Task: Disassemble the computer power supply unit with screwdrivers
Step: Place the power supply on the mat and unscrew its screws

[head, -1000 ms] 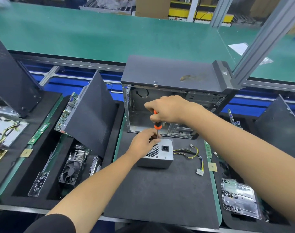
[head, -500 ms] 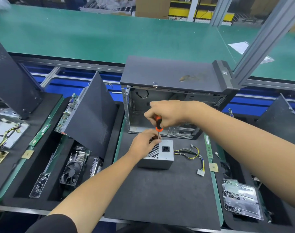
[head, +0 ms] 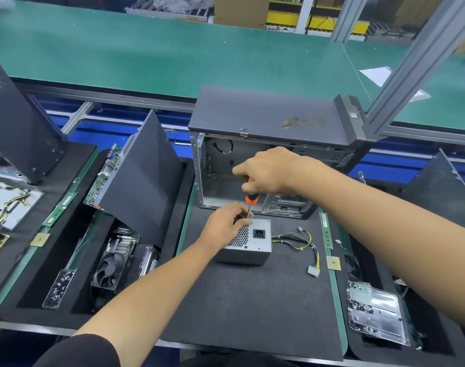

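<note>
green workbench [head: 173, 56] across the back, black foam mat [head: 252, 300] in front centre. open empty pc case [head: 266, 160] stands at the mat's far edge, side panel off. loose dark side panel [head: 144, 181] leans tilted to the left of it, over a tray with a cooling fan [head: 109, 268]. silver power supply unit [head: 252, 245] sits on the mat just in front of the case, vented face and power socket up, its cable bundle [head: 303, 245] trailing right on the mat. left hand [head: 226, 223] rests on the unit's top left, fingers curled around the screwdriver shaft near the tip. right hand [head: 266, 170] above it, fist closed around the handle of the orange-black screwdriver [head: 251, 198], held roughly upright, tip at the unit's far top edge. clear bag of screws [head: 374, 313] lower right.
</note>
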`<act>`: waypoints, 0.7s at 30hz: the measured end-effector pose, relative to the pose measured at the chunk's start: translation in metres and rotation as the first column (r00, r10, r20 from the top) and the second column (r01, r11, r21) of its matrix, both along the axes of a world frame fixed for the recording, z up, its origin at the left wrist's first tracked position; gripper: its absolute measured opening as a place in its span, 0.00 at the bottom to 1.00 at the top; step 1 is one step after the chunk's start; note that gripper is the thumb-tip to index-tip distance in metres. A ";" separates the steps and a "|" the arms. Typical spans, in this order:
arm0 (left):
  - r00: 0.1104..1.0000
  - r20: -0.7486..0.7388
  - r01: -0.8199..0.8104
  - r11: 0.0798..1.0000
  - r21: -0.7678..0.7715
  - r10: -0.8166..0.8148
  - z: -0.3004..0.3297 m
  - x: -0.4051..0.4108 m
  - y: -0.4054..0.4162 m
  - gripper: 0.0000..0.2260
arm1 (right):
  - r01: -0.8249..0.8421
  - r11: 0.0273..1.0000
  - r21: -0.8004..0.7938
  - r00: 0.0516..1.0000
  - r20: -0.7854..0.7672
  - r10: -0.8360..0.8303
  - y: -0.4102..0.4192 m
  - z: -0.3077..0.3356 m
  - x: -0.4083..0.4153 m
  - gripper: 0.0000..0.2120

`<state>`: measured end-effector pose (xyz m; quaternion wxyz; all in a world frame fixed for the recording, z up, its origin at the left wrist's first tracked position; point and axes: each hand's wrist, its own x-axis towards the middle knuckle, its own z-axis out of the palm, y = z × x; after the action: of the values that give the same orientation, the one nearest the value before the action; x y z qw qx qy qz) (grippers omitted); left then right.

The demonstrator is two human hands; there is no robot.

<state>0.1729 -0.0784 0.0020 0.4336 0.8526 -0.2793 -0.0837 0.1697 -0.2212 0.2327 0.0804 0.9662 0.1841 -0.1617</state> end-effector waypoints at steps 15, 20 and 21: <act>0.999 -0.033 -0.042 0.999 -0.029 0.041 -0.002 -0.001 -0.003 0.09 | -0.053 0.999 0.000 0.990 0.129 0.052 -0.013 -0.012 -0.002 0.22; 0.998 -0.022 -0.054 0.998 -0.021 0.054 -0.003 -0.001 -0.004 0.06 | -0.111 0.990 -0.082 0.987 0.110 0.120 -0.019 -0.008 0.004 0.06; 0.998 -0.023 -0.057 0.998 -0.023 0.057 -0.003 -0.001 -0.004 0.06 | -0.126 0.991 -0.053 0.988 0.084 0.130 -0.020 -0.008 0.005 0.05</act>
<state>0.1721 -0.0827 -0.0008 0.4491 0.8540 -0.2510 -0.0773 0.1750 -0.2417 0.2248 0.1215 0.9563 0.2382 -0.1184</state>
